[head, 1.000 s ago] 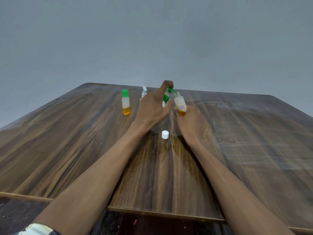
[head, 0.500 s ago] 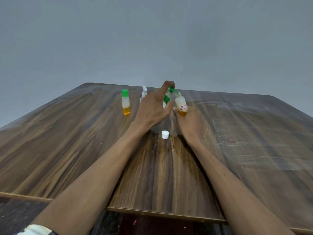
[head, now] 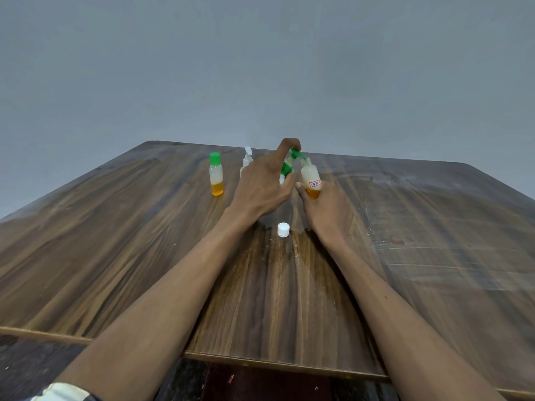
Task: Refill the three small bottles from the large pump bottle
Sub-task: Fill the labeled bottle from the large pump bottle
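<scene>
My left hand [head: 262, 186] wraps around the large pump bottle [head: 286, 169], and its forefinger is curled over the green pump head. The green nozzle points into the open neck of a small labelled bottle [head: 310, 178] with orange liquid at its bottom. My right hand [head: 325, 209] grips that small bottle from below. Its white cap [head: 283, 229] lies on the table in front of both hands. A small green-capped bottle [head: 216, 174] with orange liquid stands to the left. A white-topped bottle [head: 247, 159] is half hidden behind my left hand.
The wooden table [head: 144, 256] has its front edge close to me and a grey wall behind it. The right part of the tabletop shows pale scuff marks.
Almost nothing has moved. My left forefinger stays on the pump head, and the small bottle in my right hand has shifted very slightly.
</scene>
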